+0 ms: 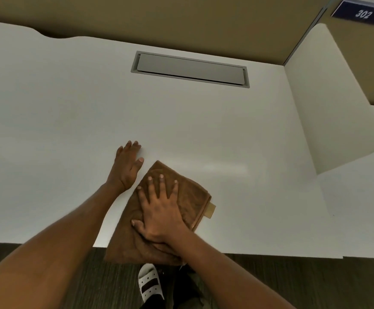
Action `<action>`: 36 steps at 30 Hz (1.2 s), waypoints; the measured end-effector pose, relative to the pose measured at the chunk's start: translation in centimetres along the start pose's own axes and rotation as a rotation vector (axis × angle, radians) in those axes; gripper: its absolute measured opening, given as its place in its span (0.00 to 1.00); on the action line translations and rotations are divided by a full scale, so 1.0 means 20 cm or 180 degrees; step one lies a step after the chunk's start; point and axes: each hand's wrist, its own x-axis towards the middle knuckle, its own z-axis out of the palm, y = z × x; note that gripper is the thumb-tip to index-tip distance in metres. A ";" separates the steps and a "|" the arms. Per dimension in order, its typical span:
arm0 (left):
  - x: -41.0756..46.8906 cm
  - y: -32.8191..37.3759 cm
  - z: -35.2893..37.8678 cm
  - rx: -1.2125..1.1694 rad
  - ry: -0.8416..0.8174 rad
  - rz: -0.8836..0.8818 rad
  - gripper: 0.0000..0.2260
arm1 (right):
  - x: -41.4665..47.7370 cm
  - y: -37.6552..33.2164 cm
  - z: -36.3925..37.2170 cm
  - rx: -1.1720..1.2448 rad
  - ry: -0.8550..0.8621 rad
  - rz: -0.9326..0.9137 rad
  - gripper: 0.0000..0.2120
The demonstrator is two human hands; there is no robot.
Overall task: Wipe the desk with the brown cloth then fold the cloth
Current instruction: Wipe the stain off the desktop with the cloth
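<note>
Beyond the brown cloth point(188, 197), toward the back of the white desk point(59, 112), a grey rectangular cable hatch point(190, 69) is sitting flush in the surface with its lid down, well apart from the cloth. To the right of the cloth a white curved divider panel point(333, 103) is rising from the desk, and above it, on the tan partition point(181, 16), a dark blue plate reading 302 point(362, 14) is showing. Between the cloth and the hatch the desktop is lying bare, so nothing is standing in the way of either hand.

The cloth itself is lying folded near the front edge of the desk, its near corner hanging over the edge above the dark floor point(48, 253); a small tan tag point(211, 210) is sticking out from its right side. Below the cloth, a foot in a white slide sandal point(148, 284) is standing on the floor.

The right hand point(159, 210) is pressing flat on top of the cloth, palm down and fingers spread wide, gripping nothing but bearing on the fabric. The left hand point(127, 166) is resting just left of the cloth's far corner, palm down on the bare desk with fingers extended together and the thumb pointing toward the cloth; it appears to be just clear of the fabric, though the wide-angle view is leaving that contact uncertain. Both forearms are reaching in from the near edge.
</note>
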 end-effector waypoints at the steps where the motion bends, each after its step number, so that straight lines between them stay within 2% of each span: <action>1: -0.01 0.00 0.00 0.0069 -0.0021 0.0047 0.32 | -0.04 0.01 0.00 0.0024 -0.0011 0.0020 0.42; 8: -0.07 0.03 0.00 0.0561 -0.0139 0.0216 0.35 | -0.31 0.16 0.05 0.0178 -0.0076 0.0347 0.42; 21: -0.08 0.06 -0.02 0.0816 -0.0225 0.0368 0.35 | -0.67 0.77 0.02 0.0051 -0.0451 0.1709 0.42; 25: -0.07 0.04 -0.01 0.0938 -0.0213 0.0384 0.35 | -0.67 0.91 0.00 0.0177 -0.0396 0.2063 0.42; 36: -0.03 0.04 0.03 0.1396 -0.0438 0.0361 0.35 | -0.41 1.30 -0.08 0.0214 -0.0317 0.2459 0.43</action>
